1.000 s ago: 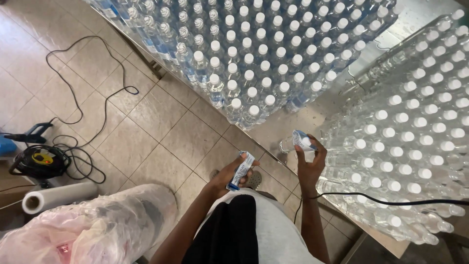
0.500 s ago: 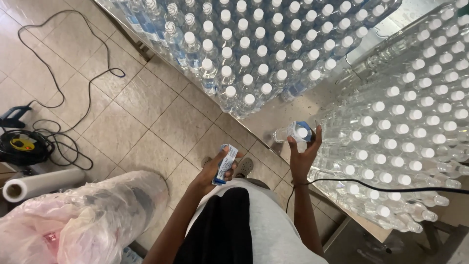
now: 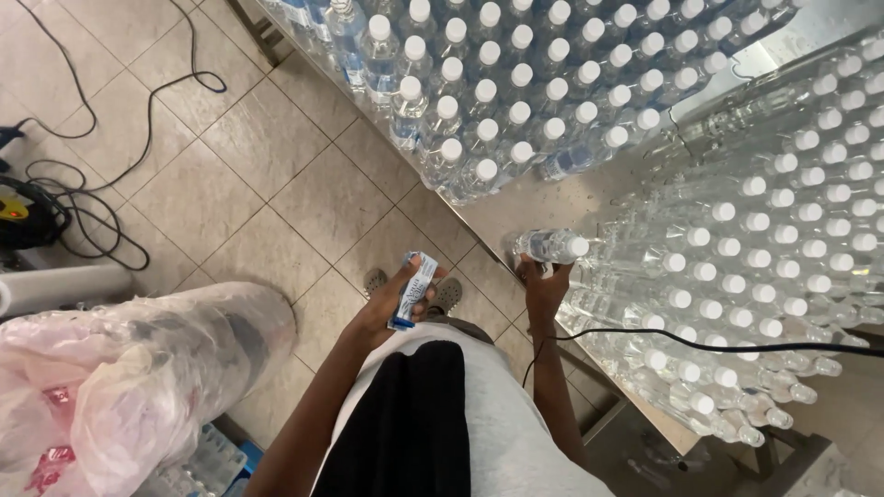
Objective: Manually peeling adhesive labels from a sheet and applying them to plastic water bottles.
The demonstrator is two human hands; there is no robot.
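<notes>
My right hand point(image 3: 545, 283) is closed around a clear water bottle point(image 3: 551, 245) with a white cap, gripping it from beneath; the bottle lies tilted, nearly on its side, over the edge of the metal table point(image 3: 539, 204). My left hand point(image 3: 394, 308) is clamped on a small stack of white and blue labels point(image 3: 413, 290), held upright between thumb and fingers just in front of my chest (I cannot tell how many are in the stack). Just beside the bottle, unlabelled capped bottles point(image 3: 783, 221) crowd the table to my right. Labelled bottles point(image 3: 497, 83) stand packed beyond. A black cable point(image 3: 700, 346) crosses my right forearm. To my left sits a clear plastic sack point(image 3: 129, 368) on the tiled floor point(image 3: 230, 193).
</notes>
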